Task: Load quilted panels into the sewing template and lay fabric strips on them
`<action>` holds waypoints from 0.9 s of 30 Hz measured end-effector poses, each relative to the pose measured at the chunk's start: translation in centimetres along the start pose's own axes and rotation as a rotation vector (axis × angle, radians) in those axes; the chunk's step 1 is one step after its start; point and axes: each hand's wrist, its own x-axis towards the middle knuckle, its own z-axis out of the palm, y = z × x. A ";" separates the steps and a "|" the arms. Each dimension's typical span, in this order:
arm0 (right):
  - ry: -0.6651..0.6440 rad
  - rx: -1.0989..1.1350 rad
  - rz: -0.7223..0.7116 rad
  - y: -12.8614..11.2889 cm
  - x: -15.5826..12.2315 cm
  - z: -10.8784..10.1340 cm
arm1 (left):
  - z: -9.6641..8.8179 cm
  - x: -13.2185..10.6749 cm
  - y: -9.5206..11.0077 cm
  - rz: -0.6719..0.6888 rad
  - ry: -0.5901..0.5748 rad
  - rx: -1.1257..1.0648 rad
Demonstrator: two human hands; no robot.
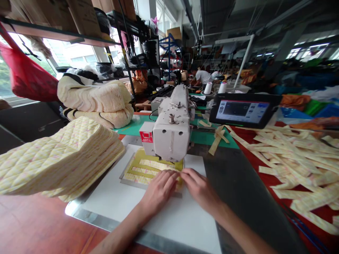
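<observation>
From the head camera, both hands rest side by side on the white plate (113, 201) of the table, just in front of the sewing machine (171, 132). The left hand (160, 188) and right hand (198, 188) lie open, palms down, fingertips pressing on the near edge of the yellow template (137, 163). It sits under the machine's head and carries pale quilted strips (152, 164). A stack of quilted pieces (60, 158) lies to the left. Loose strips (299, 158) are scattered to the right, below a touch screen (243, 111).
</observation>
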 end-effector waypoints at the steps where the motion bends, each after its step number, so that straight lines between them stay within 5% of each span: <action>1: 0.029 0.069 -0.003 -0.7 0.1 -0.1 | -0.2 -0.2 0.1 -0.012 0.009 -0.026; 4: 0.075 0.348 0.135 -2.3 0.9 -0.3 | -0.9 -0.9 0.2 -0.065 0.078 -0.122; 11: -0.108 0.760 0.582 -3.2 2.7 0.0 | -2.1 -0.7 0.7 -0.294 0.260 -0.369; 18: -0.142 1.047 0.748 -3.4 2.5 1.1 | -1.9 -0.5 0.8 -0.679 0.254 -0.841; 27: -0.124 1.237 0.882 -3.9 2.8 1.7 | -1.7 -0.4 0.0 -0.763 0.261 -1.031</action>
